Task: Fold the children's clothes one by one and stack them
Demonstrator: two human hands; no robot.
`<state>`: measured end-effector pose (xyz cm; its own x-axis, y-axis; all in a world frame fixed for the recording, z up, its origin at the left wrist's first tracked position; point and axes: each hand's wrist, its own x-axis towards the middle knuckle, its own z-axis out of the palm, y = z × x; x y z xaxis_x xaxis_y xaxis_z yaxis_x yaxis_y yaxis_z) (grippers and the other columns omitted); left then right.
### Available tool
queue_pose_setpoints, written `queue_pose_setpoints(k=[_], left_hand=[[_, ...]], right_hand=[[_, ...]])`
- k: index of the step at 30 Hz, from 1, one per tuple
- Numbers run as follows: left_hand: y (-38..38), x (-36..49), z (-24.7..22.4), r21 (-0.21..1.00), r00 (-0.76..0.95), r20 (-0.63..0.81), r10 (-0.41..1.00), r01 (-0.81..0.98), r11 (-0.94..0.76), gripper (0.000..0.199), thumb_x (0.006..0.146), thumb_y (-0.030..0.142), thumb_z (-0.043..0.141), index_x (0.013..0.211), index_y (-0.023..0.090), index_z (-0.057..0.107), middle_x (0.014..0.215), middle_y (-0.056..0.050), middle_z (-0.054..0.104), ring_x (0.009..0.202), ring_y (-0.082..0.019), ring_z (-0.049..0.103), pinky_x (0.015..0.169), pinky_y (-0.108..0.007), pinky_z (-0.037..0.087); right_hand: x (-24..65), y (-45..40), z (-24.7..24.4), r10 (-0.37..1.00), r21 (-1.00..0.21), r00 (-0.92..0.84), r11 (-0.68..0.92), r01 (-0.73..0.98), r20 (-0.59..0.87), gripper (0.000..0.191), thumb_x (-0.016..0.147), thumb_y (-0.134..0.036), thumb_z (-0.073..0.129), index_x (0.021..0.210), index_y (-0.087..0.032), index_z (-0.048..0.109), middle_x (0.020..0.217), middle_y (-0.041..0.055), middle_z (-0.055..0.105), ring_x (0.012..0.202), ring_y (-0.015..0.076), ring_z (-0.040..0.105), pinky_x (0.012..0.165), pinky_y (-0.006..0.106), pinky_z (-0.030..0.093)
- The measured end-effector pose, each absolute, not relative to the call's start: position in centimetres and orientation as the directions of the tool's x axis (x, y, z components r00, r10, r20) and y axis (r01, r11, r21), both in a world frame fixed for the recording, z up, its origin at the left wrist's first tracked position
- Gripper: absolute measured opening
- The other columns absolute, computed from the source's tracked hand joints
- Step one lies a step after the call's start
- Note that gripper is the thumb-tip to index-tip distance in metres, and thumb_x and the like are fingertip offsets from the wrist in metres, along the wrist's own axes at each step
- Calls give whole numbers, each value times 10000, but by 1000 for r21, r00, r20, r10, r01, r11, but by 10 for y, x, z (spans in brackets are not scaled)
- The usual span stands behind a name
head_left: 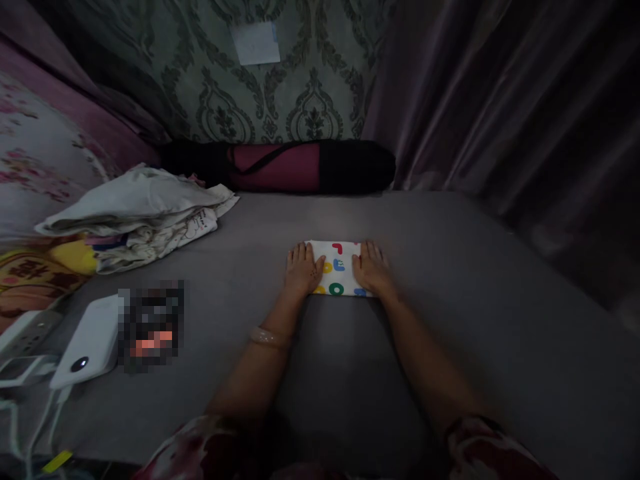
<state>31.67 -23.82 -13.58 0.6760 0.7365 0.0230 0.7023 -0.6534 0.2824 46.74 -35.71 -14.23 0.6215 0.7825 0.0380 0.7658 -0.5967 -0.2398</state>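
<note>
Exposure: dim overall, 1 head view, muted colors
Light source: not visible, direction unclear
Brightest spots: white patterned cloth (338, 268), white power bank (91, 341)
Shadows: soft and dark between the 2 forearms; right curtain (450, 100) falls to near black
Glare: small glint on power bank's dark oval
Blur: soft detail on forearms and wall paper sheet (257, 43)
Pixelation: 1 blocky patch, left side
Distortion: wide-angle stretch toward edges

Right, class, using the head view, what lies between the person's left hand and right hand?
A flat white item with coloured shapes; the left hand and right hand rest on its opposite sides, as the head view shows.
</note>
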Motion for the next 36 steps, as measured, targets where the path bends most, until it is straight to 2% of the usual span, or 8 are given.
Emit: queue_pose_setpoints(k=[5, 10, 15, 19, 24, 27, 30, 36], left_hand=[[-238, 316, -133, 317, 664, 24, 748, 704, -635, 645, 971, 477, 225, 1472, 83, 327, 1550, -175, 305, 1450, -315, 229, 1184, -497, 150], [-234, 313, -132, 361, 648, 13, 761, 707, -608, 626, 969, 479, 229, 1467, 119, 350, 1552, -142, 318, 1440, -356, 227, 1162, -576, 146], [-231, 313, -131, 364, 649, 38, 760, 700, -615, 566, 969, 458, 265, 1435, 166, 398, 1530, -129, 363, 1422, -359, 254, 1139, -615, 166], [-234, 316, -127, 339, 635, 141, 760, 690, -639, 512, 976, 397, 276, 1383, 150, 464, 1465, -144, 454, 1412, -335, 285, 1142, -613, 166], [-238, 325, -126, 298, 720, 255, 645, 577, -761, 488, 989, 286, 239, 1396, 118, 449, 1475, -113, 453, 1433, -260, 274, 1188, -503, 150], [-235, 330, -130, 286, 806, 162, 569, 513, -809, 501, 992, 283, 239, 1439, 119, 397, 1509, -95, 410, 1444, -251, 257, 1193, -464, 168], [-232, 331, -132, 276, 831, 49, 554, 522, -807, 520, 995, 315, 245, 1462, 120, 365, 1540, -93, 359, 1451, -265, 242, 1195, -470, 163], [-242, 329, -126, 265, 813, 88, 576, 538, -800, 506, 984, 278, 270, 1431, 85, 408, 1521, -132, 381, 1440, -263, 275, 1193, -457, 177]], right_hand=[[468, -357, -141, 784, -239, 620, -596, 767, 36, 635, 970, -373, 198, 1485, -12, 285, 1558, 184, 278, 1449, 283, 204, 1169, 465, 168], [469, -358, -139, 784, -250, 617, -585, 771, 69, 609, 967, -368, 225, 1461, -34, 347, 1533, 181, 333, 1426, 288, 257, 1160, 453, 187], [468, -357, -134, 772, -245, 635, -611, 753, 26, 616, 976, -372, 224, 1463, -11, 335, 1538, 186, 319, 1427, 302, 246, 1159, 469, 182], [458, -349, -125, 784, -255, 616, -583, 771, 72, 601, 983, -381, 198, 1449, -42, 370, 1527, 171, 346, 1420, 299, 260, 1157, 523, 156], [440, -333, -120, 895, -209, 420, -385, 899, 153, 564, 988, -331, 200, 1466, -84, 367, 1541, 124, 344, 1447, 241, 219, 1183, 467, 94], [436, -326, -126, 923, -196, 373, -350, 916, 98, 567, 984, -317, 209, 1472, -73, 362, 1545, 118, 339, 1446, 225, 228, 1189, 432, 88], [438, -324, -133, 925, -205, 375, -355, 912, 69, 572, 981, -318, 220, 1479, -67, 351, 1552, 114, 325, 1443, 218, 236, 1190, 416, 90], [434, -332, -126, 913, -224, 395, -366, 903, 99, 571, 978, -299, 237, 1479, -47, 344, 1551, 128, 319, 1444, 233, 233, 1189, 424, 93]])
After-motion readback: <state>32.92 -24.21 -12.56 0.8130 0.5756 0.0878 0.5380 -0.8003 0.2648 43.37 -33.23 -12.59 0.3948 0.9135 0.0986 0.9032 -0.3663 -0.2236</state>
